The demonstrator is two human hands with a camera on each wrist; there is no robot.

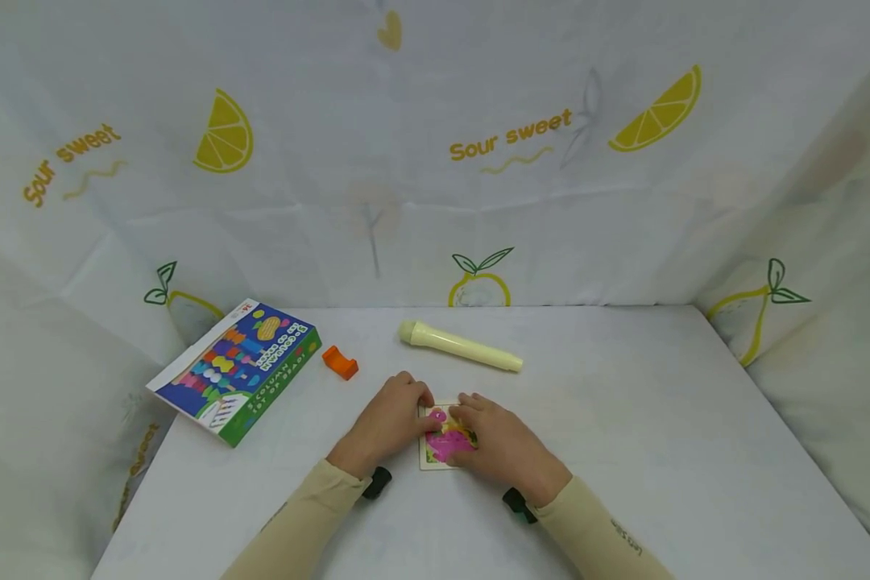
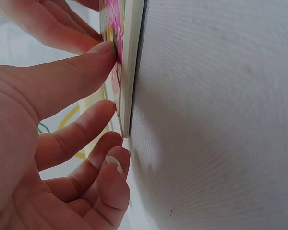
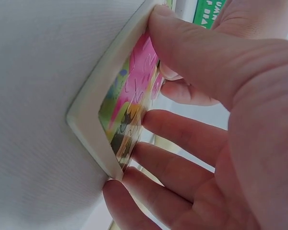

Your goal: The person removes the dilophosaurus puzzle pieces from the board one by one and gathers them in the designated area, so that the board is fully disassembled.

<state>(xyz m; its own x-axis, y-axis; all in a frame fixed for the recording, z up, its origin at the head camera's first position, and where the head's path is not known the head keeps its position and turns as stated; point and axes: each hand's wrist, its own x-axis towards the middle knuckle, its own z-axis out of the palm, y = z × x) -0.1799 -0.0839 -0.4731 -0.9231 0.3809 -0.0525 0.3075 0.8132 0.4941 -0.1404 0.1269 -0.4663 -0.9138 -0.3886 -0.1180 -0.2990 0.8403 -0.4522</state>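
Note:
A small jigsaw puzzle (image 1: 445, 445) with a pink picture and a pale raised frame lies flat on the white table, between both hands. My left hand (image 1: 395, 415) is at its left side. In the left wrist view the thumb (image 2: 103, 50) presses on the picture near the frame, with the forefinger at the edge and the other fingers bent beside it. My right hand (image 1: 503, 443) spreads over the puzzle's right side. In the right wrist view its thumb (image 3: 165, 17) rests on the frame, while the other fingertips touch the far side and corner. The hands partly cover the picture.
A blue and green toy box (image 1: 242, 370) lies at the left of the table (image 1: 660, 435). Next to it is an orange curved block (image 1: 341, 362). Behind the hands lies a pale yellow tube-like stick (image 1: 460, 345). A printed white curtain (image 1: 420, 209) hangs at the back and sides.

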